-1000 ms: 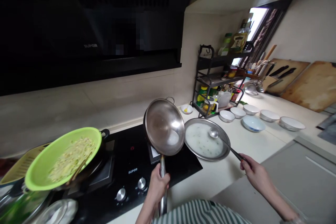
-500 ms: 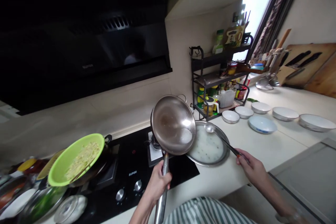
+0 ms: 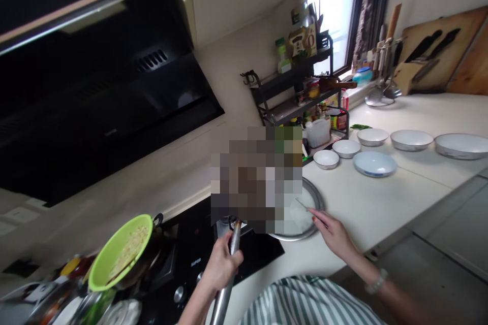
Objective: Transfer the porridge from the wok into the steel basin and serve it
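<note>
My left hand is wrapped round the long steel handle of a steel wok, held tilted over the black cooktop; a pixelated patch hides the wok's bowl. My right hand grips the thin handle of a ladle that reaches into a round metal basin of whitish liquid on the counter, just right of the wok.
A green colander of pale noodles sits on a pot at the left. Several white bowls and a blue plate line the counter. A black spice rack, knives and cutting boards stand at the back.
The view has swung up and right. The wok has lifted and moved closer over the basin, and my right hand has slid further up the ladle handle toward the basin.
</note>
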